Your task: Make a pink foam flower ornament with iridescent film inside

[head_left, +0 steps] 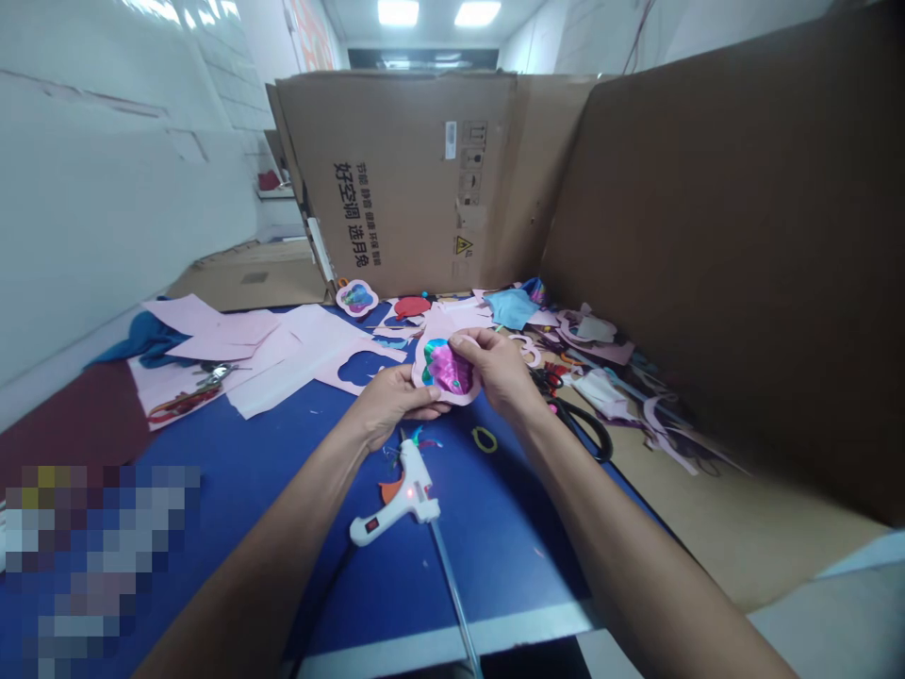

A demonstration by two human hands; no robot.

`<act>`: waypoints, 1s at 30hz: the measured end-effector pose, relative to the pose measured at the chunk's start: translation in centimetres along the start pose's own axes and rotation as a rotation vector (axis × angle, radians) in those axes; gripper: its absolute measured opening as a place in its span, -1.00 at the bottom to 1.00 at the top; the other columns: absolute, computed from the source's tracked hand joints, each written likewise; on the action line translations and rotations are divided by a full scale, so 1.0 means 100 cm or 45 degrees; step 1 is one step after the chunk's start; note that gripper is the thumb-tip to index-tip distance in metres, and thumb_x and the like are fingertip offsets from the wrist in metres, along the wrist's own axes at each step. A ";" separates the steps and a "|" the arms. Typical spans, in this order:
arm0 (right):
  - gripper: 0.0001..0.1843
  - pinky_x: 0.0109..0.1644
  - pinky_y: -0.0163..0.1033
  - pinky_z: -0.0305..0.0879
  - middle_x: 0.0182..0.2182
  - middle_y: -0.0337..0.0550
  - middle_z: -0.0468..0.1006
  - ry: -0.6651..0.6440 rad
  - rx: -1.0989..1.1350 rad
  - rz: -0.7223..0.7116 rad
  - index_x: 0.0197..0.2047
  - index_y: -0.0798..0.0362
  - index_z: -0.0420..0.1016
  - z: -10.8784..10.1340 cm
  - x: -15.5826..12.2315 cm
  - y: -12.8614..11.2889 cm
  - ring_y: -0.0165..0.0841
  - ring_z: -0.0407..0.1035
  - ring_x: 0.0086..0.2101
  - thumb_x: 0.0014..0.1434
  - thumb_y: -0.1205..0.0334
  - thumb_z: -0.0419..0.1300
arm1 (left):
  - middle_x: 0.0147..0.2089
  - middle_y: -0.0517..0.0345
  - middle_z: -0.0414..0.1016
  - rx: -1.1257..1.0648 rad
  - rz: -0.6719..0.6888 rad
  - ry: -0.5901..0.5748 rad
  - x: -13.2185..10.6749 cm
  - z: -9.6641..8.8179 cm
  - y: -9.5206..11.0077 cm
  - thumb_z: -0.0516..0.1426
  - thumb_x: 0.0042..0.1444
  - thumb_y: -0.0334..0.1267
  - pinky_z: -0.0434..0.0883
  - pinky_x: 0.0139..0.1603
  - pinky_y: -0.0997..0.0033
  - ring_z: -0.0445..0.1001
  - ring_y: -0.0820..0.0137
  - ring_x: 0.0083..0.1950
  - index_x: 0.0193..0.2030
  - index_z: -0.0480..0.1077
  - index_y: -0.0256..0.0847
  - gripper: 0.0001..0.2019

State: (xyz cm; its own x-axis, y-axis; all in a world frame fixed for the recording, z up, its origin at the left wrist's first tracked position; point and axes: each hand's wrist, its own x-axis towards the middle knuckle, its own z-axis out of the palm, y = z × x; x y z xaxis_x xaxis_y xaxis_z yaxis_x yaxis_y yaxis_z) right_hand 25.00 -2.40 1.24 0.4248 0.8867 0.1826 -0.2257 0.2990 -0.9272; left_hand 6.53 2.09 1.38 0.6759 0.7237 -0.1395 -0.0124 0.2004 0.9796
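Note:
Between my two hands is a pink flower-shaped cutout [447,370] with shiny purple and green foil in its middle. My left hand [397,401] grips its lower left edge, thumb on top and fingers beneath. The upper right edge is pinched by my right hand [495,366], whose thumb lies over the foil. Just below them a white hot glue gun [404,495] with an orange trigger lies on the blue table, a red light lit on its body and a long glue stick [452,589] sticking out. A yellow-green ring [485,439] lies to its right.
A similar flower piece [357,298] leans near the tall cardboard box [417,189] at the back. Pink sheets [283,354] and scissors [190,401] lie left. Black-handled scissors [584,429] and paper scraps [600,335] crowd the right, beside a cardboard wall [728,236].

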 end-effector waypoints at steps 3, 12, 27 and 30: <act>-0.61 -0.36 -0.28 0.31 -0.45 -0.24 0.59 0.000 -0.030 -0.012 -0.35 0.06 0.66 0.000 0.000 0.000 -0.40 0.35 -0.47 -0.12 -0.02 0.59 | -0.21 -0.08 0.73 -0.019 0.035 0.015 0.001 -0.001 -0.001 0.59 -0.15 -0.08 0.66 -0.21 0.44 0.73 0.27 -0.23 -0.17 0.64 -0.31 -0.53; -0.61 -0.35 -0.27 0.30 -0.46 -0.22 0.58 -0.043 -0.113 -0.012 -0.35 0.08 0.65 0.002 -0.003 -0.001 -0.39 0.34 -0.47 -0.09 -0.04 0.56 | -0.35 0.03 0.66 -0.072 0.102 0.074 0.001 -0.003 0.000 0.59 -0.20 0.08 0.66 -0.23 0.33 0.65 0.31 -0.32 -0.34 0.62 -0.31 -0.49; -0.56 -0.44 -0.27 0.22 -0.52 -0.26 0.51 -0.128 -0.211 -0.036 -0.37 0.06 0.60 0.004 -0.008 -0.007 -0.40 0.28 -0.52 -0.05 -0.13 0.55 | -0.37 0.07 0.65 -0.079 0.127 0.139 0.002 -0.003 0.002 0.58 -0.25 0.08 0.61 -0.23 0.29 0.60 0.32 -0.35 -0.29 0.64 -0.28 -0.48; -0.59 -0.39 -0.26 0.27 -0.50 -0.24 0.55 -0.147 -0.257 -0.075 -0.35 0.05 0.61 0.004 -0.008 -0.007 -0.39 0.30 -0.50 -0.02 -0.10 0.54 | -0.38 0.09 0.64 -0.068 0.154 0.150 0.001 -0.002 0.002 0.58 -0.24 0.08 0.58 -0.25 0.31 0.58 0.34 -0.37 -0.29 0.64 -0.27 -0.49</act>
State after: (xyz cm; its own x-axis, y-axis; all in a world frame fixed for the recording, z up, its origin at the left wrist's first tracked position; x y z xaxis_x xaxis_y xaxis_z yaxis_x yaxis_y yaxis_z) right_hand 24.47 -3.17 1.85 0.3262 0.9077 0.2639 -0.0190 0.2854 -0.9582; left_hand 6.47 2.36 1.56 0.5762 0.8163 -0.0403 -0.1293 0.1397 0.9817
